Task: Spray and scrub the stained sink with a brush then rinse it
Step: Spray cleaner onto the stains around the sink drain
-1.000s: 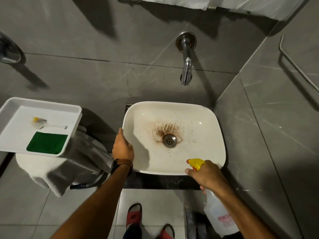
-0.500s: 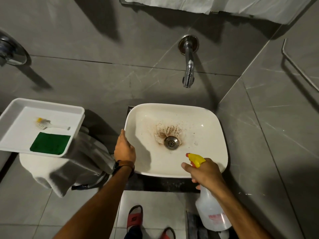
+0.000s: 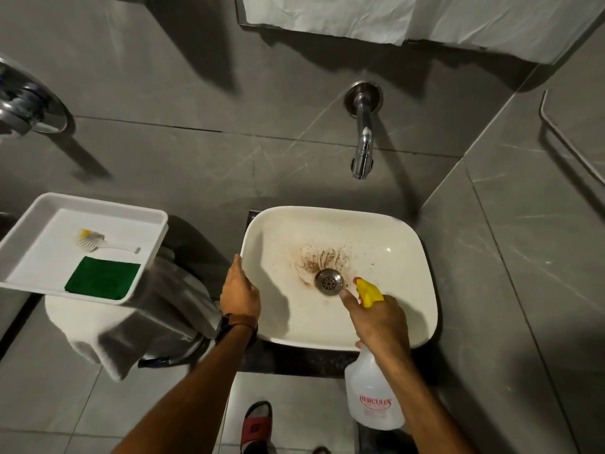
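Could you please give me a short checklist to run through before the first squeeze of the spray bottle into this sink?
1. Right hand grips the bottle: ok.
2. Nozzle is over the basin, aimed at the stain: ok.
3. Left hand steadies on the sink rim: ok.
4. Finger on the trigger: cannot tell.
5. Brush is ready in the tray: ok.
6. Tap is off, no water running: ok.
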Demonstrator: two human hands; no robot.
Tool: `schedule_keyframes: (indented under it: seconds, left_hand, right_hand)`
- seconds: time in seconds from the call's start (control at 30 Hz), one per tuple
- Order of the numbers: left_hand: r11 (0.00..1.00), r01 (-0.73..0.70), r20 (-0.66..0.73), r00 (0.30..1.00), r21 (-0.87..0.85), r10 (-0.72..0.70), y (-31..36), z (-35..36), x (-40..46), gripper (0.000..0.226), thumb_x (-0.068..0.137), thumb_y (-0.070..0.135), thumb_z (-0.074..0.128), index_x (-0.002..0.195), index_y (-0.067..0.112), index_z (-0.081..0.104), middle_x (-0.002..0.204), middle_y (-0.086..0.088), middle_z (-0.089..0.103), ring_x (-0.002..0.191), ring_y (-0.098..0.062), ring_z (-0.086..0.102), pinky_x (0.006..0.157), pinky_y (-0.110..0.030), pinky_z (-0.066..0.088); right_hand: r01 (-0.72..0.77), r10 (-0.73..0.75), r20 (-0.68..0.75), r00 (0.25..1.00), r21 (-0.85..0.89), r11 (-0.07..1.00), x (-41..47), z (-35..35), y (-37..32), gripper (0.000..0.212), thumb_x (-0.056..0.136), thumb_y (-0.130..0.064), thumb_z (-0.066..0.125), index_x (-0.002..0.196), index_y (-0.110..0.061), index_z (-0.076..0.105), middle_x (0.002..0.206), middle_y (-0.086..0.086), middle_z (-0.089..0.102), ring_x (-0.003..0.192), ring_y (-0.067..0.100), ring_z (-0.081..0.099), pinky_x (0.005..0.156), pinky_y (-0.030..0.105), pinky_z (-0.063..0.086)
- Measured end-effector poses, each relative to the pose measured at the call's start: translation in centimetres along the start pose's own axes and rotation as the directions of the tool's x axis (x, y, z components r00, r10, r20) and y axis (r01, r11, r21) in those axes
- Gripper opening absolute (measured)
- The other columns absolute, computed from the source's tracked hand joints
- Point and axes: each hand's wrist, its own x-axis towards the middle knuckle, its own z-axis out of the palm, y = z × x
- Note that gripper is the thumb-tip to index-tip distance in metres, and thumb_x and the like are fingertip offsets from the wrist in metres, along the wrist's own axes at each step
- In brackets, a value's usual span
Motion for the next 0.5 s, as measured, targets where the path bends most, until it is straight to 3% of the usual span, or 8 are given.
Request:
schedule_keyframes:
  seconds: [0.07, 0.1, 0.17, 0.23, 0.33, 0.43, 0.5]
  left_hand:
    - [1.000, 0.004, 0.009, 1.000, -0.007, -0.004, 0.0, 0.0, 0.0, 0.064, 0.094, 0.004, 0.047, 0.151, 0.024, 0.029, 0.139, -0.009, 0.055, 0.118, -0.033, 0.059, 0.097, -0.054, 0.053]
    - [1.000, 0.004, 0.006, 1.000, -0.007, -0.004, 0.0, 0.0, 0.0, 0.062, 0.094, 0.005, 0.047, 0.151, 0.024, 0.029, 0.139, -0.010, 0.055, 0.118, -0.034, 0.059, 0.097, -0.054, 0.053]
    - [1.000, 0.000, -0.011, 1.000, -0.001, 0.000, 0.0, -0.1, -0.1, 0.060, 0.095, 0.005, 0.045, 0.151, 0.022, 0.031, 0.139, -0.011, 0.056, 0.117, -0.034, 0.060, 0.096, -0.054, 0.053]
    - [1.000, -0.005, -0.018, 1.000, 0.006, 0.005, 0.2, -0.1, -0.1, 0.059, 0.095, 0.005, 0.044, 0.151, 0.021, 0.031, 0.140, -0.011, 0.056, 0.118, -0.035, 0.060, 0.096, -0.054, 0.053]
    - [1.000, 0.001, -0.010, 1.000, -0.007, -0.001, 0.2, -0.1, -0.1, 0.059, 0.095, 0.006, 0.045, 0.151, 0.021, 0.031, 0.141, -0.012, 0.055, 0.120, -0.035, 0.058, 0.099, -0.055, 0.051]
    - [1.000, -0.001, -0.009, 1.000, -0.021, 0.001, 0.2, -0.2, -0.2, 0.061, 0.094, 0.006, 0.046, 0.151, 0.021, 0.031, 0.141, -0.012, 0.055, 0.121, -0.035, 0.058, 0.101, -0.055, 0.050]
    - [1.000, -0.005, -0.009, 1.000, -0.025, 0.005, 0.4, -0.3, -0.2, 0.060, 0.094, 0.006, 0.045, 0.151, 0.021, 0.031, 0.141, -0.012, 0.054, 0.121, -0.035, 0.058, 0.100, -0.054, 0.050]
  right_hand:
    - [0.021, -0.021, -0.001, 1.000, -0.040, 0.999, 0.5, -0.8, 0.5, 0.066, 0.079, -0.072, 0.064, 0.129, -0.029, 0.067, 0.088, 0.001, 0.070, 0.083, 0.029, 0.070, 0.069, 0.048, 0.064]
    - [0.034, -0.034, -0.012, 0.999, -0.050, 0.998, 0.7, -1.1, 0.9, 0.062, 0.082, -0.068, 0.065, 0.133, -0.034, 0.064, 0.088, 0.000, 0.071, 0.078, 0.027, 0.071, 0.066, 0.046, 0.065]
    - [0.033, -0.034, -0.049, 0.998, -0.037, 0.999, 1.3, -1.8, 1.7, 0.045, 0.088, -0.057, 0.066, 0.131, -0.042, 0.066, 0.081, -0.014, 0.067, 0.061, 0.016, 0.068, 0.055, 0.041, 0.065]
    - [0.034, -0.036, -0.058, 0.998, -0.044, 0.998, 1.7, -2.3, 2.5, 0.044, 0.087, -0.057, 0.067, 0.129, -0.044, 0.066, 0.078, -0.022, 0.061, 0.057, 0.014, 0.066, 0.054, 0.038, 0.065]
    - [0.017, -0.019, -0.020, 1.000, -0.062, 0.998, 2.0, -2.8, 3.4, 0.046, 0.085, -0.061, 0.067, 0.129, -0.045, 0.065, 0.085, -0.008, 0.067, 0.063, 0.021, 0.070, 0.061, 0.041, 0.066]
    - [0.018, -0.020, -0.028, 0.999, -0.052, 0.998, 2.2, -3.0, 3.8, 0.041, 0.090, -0.055, 0.065, 0.129, -0.043, 0.068, 0.097, 0.003, 0.071, 0.067, 0.022, 0.070, 0.052, 0.037, 0.065]
    - [0.013, -0.014, -0.013, 1.000, -0.043, 0.999, 1.9, -3.1, 3.6, 0.053, 0.084, -0.065, 0.066, 0.129, -0.037, 0.067, 0.100, 0.003, 0.071, 0.081, 0.026, 0.070, 0.064, 0.039, 0.064]
